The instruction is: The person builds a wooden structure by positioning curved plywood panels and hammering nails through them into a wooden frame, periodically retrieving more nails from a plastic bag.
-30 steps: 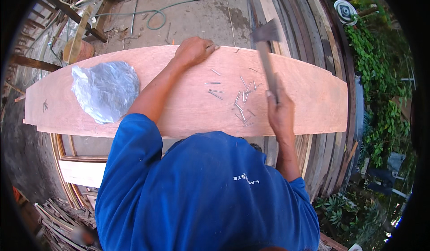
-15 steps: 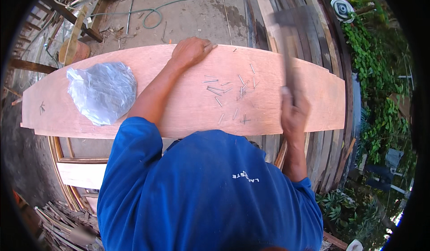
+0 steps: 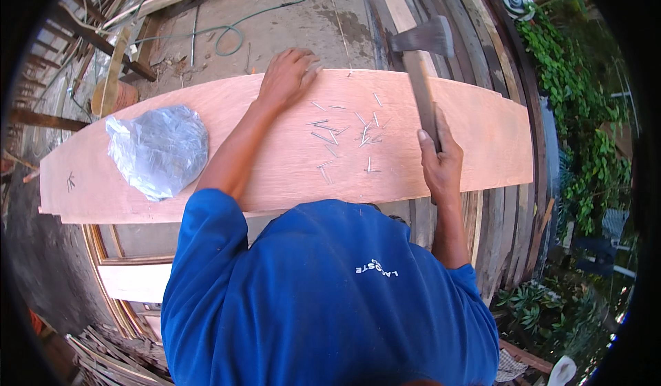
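The right hand grasps 1 hatchet over the wooden board, concealing the handle's end. The left hand lies at the far edge; whether its fingers grip anything cannot be determined.

A loose, creased royal-blue cloth shirt bears small white lettering between its middle and right edge. Left sleeve and right sleeve, same blue cloth, end near the elbows. Left hand and right hand are bare.
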Demonstrator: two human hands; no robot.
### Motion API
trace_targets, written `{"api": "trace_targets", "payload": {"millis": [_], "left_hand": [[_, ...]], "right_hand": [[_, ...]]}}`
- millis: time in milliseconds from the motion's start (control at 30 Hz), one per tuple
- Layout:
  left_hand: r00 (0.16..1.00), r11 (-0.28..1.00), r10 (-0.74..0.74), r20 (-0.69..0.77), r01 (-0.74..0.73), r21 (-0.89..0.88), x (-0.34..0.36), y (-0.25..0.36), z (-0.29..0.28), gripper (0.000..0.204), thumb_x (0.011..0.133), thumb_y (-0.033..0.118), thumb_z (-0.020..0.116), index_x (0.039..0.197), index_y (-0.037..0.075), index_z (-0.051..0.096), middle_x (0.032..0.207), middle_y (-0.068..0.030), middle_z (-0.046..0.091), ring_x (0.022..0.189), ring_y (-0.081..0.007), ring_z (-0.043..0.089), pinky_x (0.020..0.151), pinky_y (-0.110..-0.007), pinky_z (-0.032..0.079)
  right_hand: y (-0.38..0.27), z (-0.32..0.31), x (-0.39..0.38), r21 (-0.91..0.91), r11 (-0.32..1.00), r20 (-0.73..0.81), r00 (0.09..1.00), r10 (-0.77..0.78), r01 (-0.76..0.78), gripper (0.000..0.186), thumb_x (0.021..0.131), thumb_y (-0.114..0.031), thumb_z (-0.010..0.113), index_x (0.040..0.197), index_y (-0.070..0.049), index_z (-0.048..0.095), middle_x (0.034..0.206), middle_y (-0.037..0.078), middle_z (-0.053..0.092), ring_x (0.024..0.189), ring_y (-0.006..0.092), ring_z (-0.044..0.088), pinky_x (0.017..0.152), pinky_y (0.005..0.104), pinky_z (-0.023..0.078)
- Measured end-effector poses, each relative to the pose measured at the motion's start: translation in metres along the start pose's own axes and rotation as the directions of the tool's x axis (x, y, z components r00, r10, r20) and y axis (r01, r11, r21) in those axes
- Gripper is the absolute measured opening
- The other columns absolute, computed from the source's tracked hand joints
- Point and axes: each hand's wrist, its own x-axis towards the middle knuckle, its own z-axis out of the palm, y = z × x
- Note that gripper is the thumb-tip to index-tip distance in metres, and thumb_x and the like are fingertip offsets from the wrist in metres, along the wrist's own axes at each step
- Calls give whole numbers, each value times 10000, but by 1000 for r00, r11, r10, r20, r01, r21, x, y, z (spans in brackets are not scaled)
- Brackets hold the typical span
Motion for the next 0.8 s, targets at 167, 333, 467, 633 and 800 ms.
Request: {"api": "trace_targets", "payload": {"millis": [167, 333, 467, 633, 800], "left_hand": [[805, 885, 459, 375, -453, -109, -20, 101, -3, 970, 826, 721, 677, 1610, 204, 434, 1681, -134, 368, 1549, -395, 322, 1263, -584, 241], [776, 901, 369, 512, -433, 6, 5, 118, 35, 894, 919, 755, 554, 1605, 191, 444, 1724, -111, 293, 1597, -374, 233, 1289, -596, 160], [761, 909, 387, 521, -409, -78, -7, 113, 31, 775, 999, 618, 520, 1593, 125, 452, 1716, -134, 303, 1594, -369, 243, 1302, -531, 182], [764, 893, 447, 465, -409, -187, -27, 112, 18, 624, 1042, 397, 550, 1562, 61, 469, 1683, -183, 349, 1560, -389, 312, 1299, -464, 238], [845, 936, 349, 406, -296, -191, -69, 114, -2, 518, 1020, 313, 594, 1467, 50, 579, 1597, -186, 481, 1494, -352, 436, 1260, -470, 325]], "right_hand": [[18, -23, -35, 304, 924, -107, 955, 277, -233, 550, 1034, -68, 625, 1554, 29, 473, 1014, 95, 725, 822, 144, 664, 711, 307, 535], [38, -19, -62, 454, 822, -47, 912, 407, -344, 586, 1012, -137, 662, 1562, -29, 494, 799, -19, 610, 618, 50, 527, 524, 249, 452], [51, -5, -66, 470, 822, -42, 922, 385, -322, 630, 1013, -111, 660, 1603, -69, 442, 776, -13, 596, 545, 58, 532, 480, 239, 442], [58, 3, -69, 411, 876, -43, 954, 296, -253, 608, 1007, -102, 650, 1585, -51, 467, 785, -14, 591, 577, 70, 531, 529, 251, 462], [35, 2, -60, 242, 935, 54, 966, 252, -258, 581, 972, -120, 665, 1514, 20, 511, 1289, 333, 678, 1158, 319, 725, 968, 365, 544]]}}
